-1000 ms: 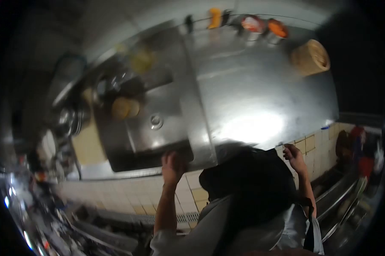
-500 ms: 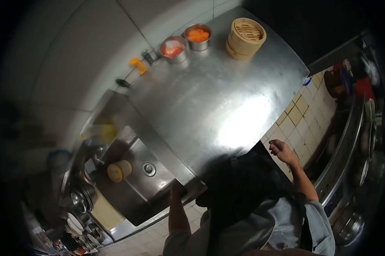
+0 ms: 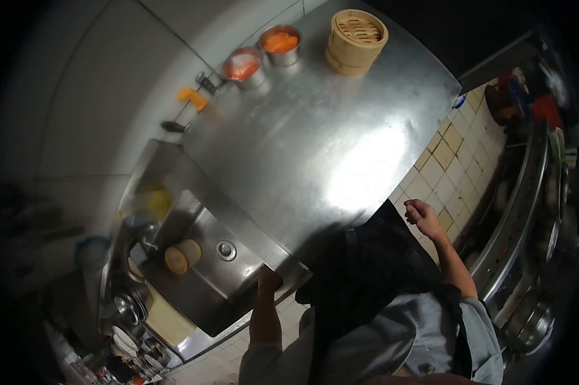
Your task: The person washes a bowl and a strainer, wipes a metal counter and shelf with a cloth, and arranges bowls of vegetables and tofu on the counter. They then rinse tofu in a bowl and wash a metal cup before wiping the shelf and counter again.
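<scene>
My left hand (image 3: pixel 269 278): at near edge of the grey rectangular metal sink (image 3: pixel 205 277), left of the flat silvery metal counter (image 3: pixel 283 147) (hand shadowed; grip: cannot tell). My right hand (image 3: pixel 424 217): fingers loosely closed, apart from the counter.

Along the top of the frame we see a lidded bamboo steamer (image 3: pixel 353 54), a metal bowl (image 3: pixel 285 59) of orange pieces (image 3: pixel 280 42) and, just beside it, another metal bowl (image 3: pixel 255 81) with red and whitish contents. Left of these we make out a blurred orange object (image 3: pixel 193 98) and a black one (image 3: pixel 173 126). We also find nested metal bowls (image 3: pixel 128 309) at lower left, floor tiles (image 3: pixel 444 156) at right, and a round metal pan (image 3: pixel 530 326) at lower right.
</scene>
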Motion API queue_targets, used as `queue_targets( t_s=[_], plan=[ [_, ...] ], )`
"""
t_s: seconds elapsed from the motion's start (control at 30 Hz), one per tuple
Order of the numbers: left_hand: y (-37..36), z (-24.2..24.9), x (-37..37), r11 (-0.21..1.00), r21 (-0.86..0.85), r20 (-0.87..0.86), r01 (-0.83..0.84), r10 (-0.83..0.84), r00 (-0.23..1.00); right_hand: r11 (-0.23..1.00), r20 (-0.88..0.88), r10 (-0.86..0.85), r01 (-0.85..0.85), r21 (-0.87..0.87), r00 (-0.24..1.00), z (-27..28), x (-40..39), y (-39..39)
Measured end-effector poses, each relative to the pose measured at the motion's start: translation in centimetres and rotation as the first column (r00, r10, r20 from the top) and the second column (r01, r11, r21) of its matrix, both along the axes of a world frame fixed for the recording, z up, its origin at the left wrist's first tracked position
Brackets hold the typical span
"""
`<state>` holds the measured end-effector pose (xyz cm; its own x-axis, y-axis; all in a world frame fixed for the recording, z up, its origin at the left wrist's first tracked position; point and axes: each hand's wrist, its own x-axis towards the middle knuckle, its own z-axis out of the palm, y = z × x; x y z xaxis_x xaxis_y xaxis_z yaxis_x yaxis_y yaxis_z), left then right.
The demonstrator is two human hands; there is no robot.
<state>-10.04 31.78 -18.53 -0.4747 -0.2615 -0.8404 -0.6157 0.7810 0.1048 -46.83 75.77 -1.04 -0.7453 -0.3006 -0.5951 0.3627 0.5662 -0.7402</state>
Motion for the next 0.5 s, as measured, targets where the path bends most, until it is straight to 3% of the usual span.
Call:
queue_targets(
  t_s=[0.03,0.1,0.2,0.23,0.3,0.33,0.47,0.5],
  plan=[
    [0.2,1.5,-0.9,1.0,-0.001,0.001,-0.002,0.002,1.0,0.999,0.003,-0.034,0.035,-0.017,0.999,-0.3,0.0,0.3],
    [0.8,4.6,-2.6,0.969,-0.017,-0.025,-0.247,0.246,0.969,0.997,0.01,-0.071,0.072,-0.032,0.997,-0.1,0.1,0.3],
    [0.6,5.0,-3.2,0.995,-0.01,0.053,-0.1,0.101,0.993,0.993,-0.053,-0.118,0.116,-0.036,0.992,1.5,-1.0,-0.4],
    [0.8,6.1,-4.2,0.996,-0.004,0.044,-0.091,0.091,0.995,0.998,-0.087,-0.063,0.06,-0.027,0.994,2.0,-2.0,-0.7],
    [1.2,8.5,-4.8,0.99,-0.054,-0.046,-0.13,0.127,0.991,1.0,-0.121,-0.013,0.011,-0.011,0.993,2.3,-4.6,-1.1],
    [1.1,7.6,-3.6,0.993,-0.036,-0.186,-0.109,0.101,0.977,1.0,-0.145,0.008,-0.008,0.006,0.989,2.1,-6.5,-1.6],
    [0.5,6.9,-2.1,0.976,0.019,-0.144,-0.219,0.219,0.965,0.997,-0.273,0.081,-0.078,0.022,0.959,2.2,-15.3,-4.6],
    [0.3,7.9,-2.4,0.998,-0.041,-0.097,-0.049,0.045,0.994,0.995,-0.282,0.097,-0.092,0.031,0.954,2.3,-17.8,-5.6]
  ],
)
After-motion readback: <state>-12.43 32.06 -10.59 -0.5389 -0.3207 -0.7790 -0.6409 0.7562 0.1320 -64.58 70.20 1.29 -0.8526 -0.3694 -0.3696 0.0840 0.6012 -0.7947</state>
